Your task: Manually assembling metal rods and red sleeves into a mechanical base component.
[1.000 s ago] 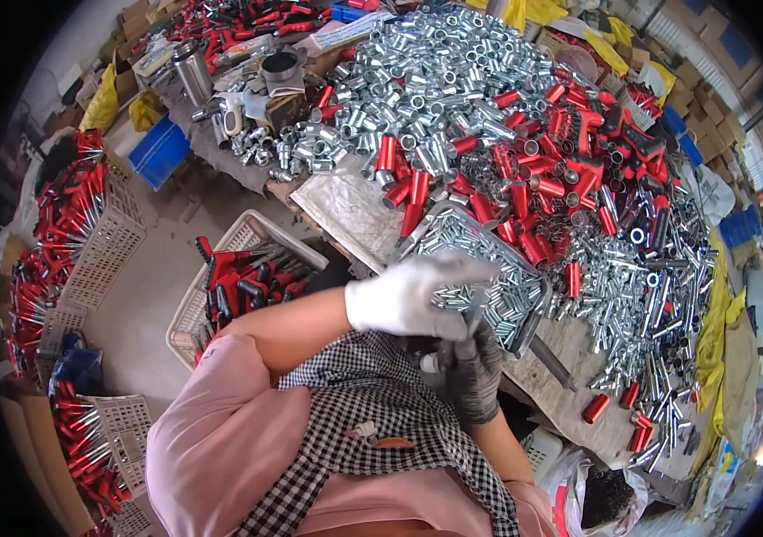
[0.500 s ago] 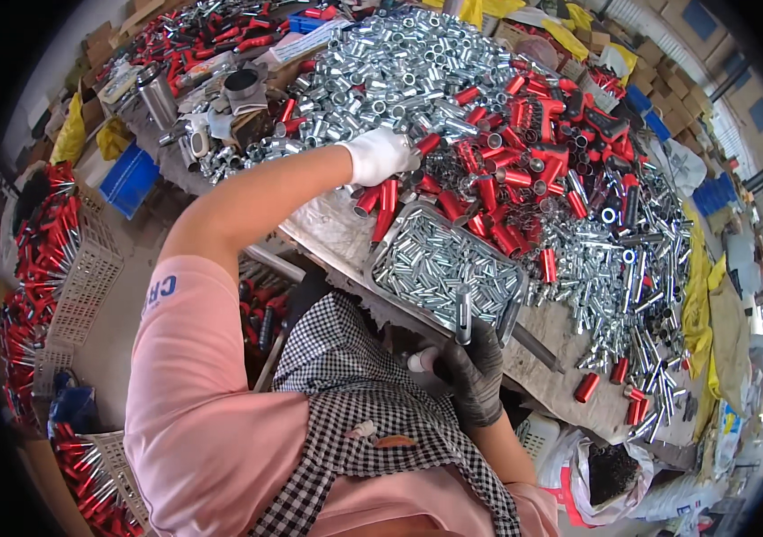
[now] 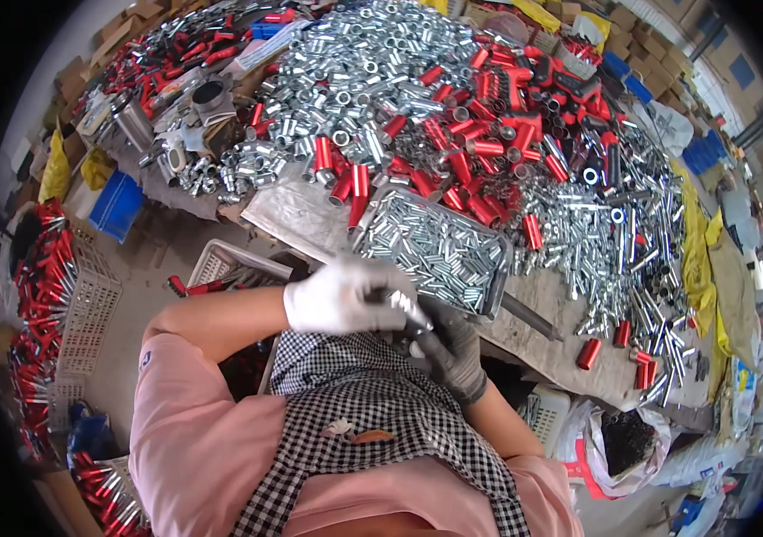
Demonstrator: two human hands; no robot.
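Note:
In front of the checkered apron, my two gloved hands meet over a shiny metal tube (image 3: 410,309). My left hand (image 3: 346,297), in a white glove, is closed at its upper end, its fingers smeared by motion. Wrapped round the lower part is my right hand (image 3: 460,356) in a dark grey glove. Just beyond them a metal tray (image 3: 500,291) holds many small steel pins (image 3: 435,246). Red sleeves (image 3: 359,183) lie by the tray's far left side, and a large heap of silvery metal sleeves (image 3: 373,67) spreads behind.
Red tool bodies (image 3: 520,130) and loose steel rods (image 3: 596,242) cover the table's right side. A dark bar (image 3: 529,316) juts out beside the tray. At the left stand crates (image 3: 91,309) of red-handled tools and a blue bin (image 3: 116,206). A white sack (image 3: 578,438) sits lower right.
My left hand has come back from the heap to the metal tube at my right hand. My right hand has drawn slightly left, and the tube has tilted. The view has shifted a little.

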